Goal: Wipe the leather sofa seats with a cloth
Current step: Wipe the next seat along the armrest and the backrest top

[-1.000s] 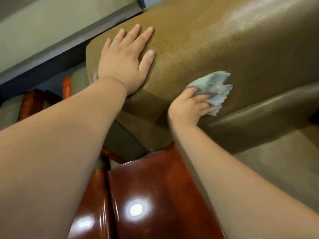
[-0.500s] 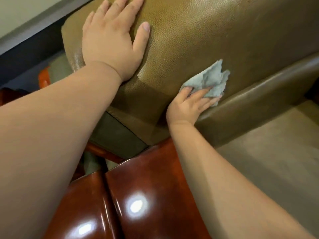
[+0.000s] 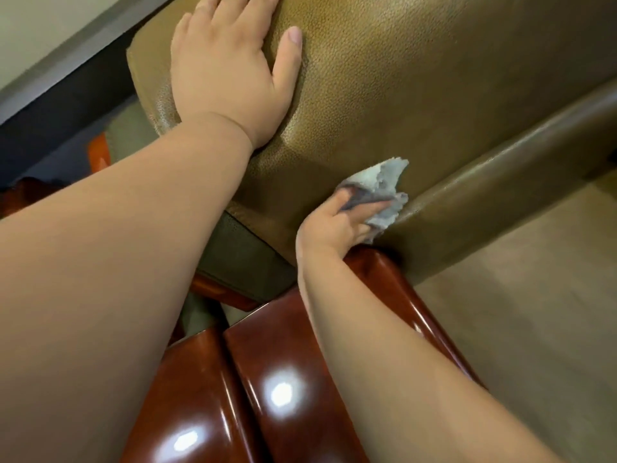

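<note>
Right hand [image 3: 337, 225] grips a crumpled grey-blue cloth [image 3: 380, 192], fingers curled round it w/ the bulk of the fabric bunched above and just beyond the fingertips [image 3: 384, 206]. Cloth is pressed against the lower edge of the brown leather cushion [image 3: 434, 95], right where that cushion meets the darker rolled leather edge [image 3: 500, 202] running off to the hand's right. Directly under the wrist sits a glossy red-brown wooden armrest [image 3: 300, 379]; the heel of the hand looks close to it, contact can't be told.

Left hand [image 3: 230, 68] lies flat, fingers straight and spread, thumb out to its right, palm bearing on the upper left corner of the same cushion; tips of the longer fingers run out of view at the top. It holds nothing; judged to be bracing the cushion, or the body's lean.

Step in hand (judgement): wiping the cushion face at its bottom margin, near the corner by the armrest, i.e. mid-task, since a wide stretch of leather to the right of the cloth hand shows no sign either way of being done.

Next move likely calls for: keeping palm pressure on the cloth, drawing it along the seam away from the armrest, and refolding if the wad rides up off the fingers. Pale floor [image 3: 534, 312] lies below and right of the cloth hand.
</note>
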A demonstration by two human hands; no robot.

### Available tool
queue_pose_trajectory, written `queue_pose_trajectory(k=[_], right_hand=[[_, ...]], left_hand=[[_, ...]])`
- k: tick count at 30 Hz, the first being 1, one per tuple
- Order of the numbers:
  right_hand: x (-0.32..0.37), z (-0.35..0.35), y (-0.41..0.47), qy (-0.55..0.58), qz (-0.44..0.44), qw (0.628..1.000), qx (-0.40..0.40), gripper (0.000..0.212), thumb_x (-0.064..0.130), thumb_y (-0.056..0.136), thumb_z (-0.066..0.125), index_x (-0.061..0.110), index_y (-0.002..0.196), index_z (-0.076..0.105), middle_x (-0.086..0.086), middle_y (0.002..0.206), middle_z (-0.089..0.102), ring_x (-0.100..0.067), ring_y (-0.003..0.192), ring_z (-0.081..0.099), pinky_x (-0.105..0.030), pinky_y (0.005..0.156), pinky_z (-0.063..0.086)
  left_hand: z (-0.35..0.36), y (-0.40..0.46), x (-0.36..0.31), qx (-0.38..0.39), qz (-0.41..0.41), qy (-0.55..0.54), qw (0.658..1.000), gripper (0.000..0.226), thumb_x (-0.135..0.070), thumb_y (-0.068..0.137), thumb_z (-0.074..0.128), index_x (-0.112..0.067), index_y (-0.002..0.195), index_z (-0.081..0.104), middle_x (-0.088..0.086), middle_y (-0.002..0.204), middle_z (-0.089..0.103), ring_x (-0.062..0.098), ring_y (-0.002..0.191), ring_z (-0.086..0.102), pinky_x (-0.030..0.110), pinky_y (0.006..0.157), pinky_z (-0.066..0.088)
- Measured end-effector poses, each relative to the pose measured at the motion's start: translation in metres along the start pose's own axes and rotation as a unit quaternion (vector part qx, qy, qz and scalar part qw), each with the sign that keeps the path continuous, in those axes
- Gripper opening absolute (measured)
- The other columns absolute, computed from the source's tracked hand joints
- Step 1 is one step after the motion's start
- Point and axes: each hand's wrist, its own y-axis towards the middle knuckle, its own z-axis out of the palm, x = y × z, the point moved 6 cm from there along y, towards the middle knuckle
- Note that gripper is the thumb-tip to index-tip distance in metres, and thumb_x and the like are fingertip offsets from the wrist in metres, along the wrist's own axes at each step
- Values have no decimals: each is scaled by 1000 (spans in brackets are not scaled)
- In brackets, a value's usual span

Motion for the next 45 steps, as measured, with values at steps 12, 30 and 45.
queue_pose_trajectory(k=[12,30,45], right_hand=[[9,7,-18,89,245,965,-6,75,60,107,17,19,165,-7,-22,171,3,-40,158,7,-52,128,3],[82,-20,-75,5,197,938,286,50,30,109,48,11,154,38,-17,150,46,-38,140,44,-50,116,41],[123,-338,-35,-284,-57,925,246,48,49,102,38,14,125,61,-6,109,68,-25,101,63,-37,90,48]], left_hand=[[-3,-6,-2,38,-41,1,998,68,-65,102,18,-38,162,35,-3,165,42,31,152,37,46,123,28],[-14,-5,-12,139,-76,3,987,64,-60,105,20,-37,164,26,1,171,31,31,156,30,55,126,24],[-92,-123,-190,439,-261,-207,834,62,-58,104,48,-28,158,45,3,160,50,23,145,48,35,118,38]])
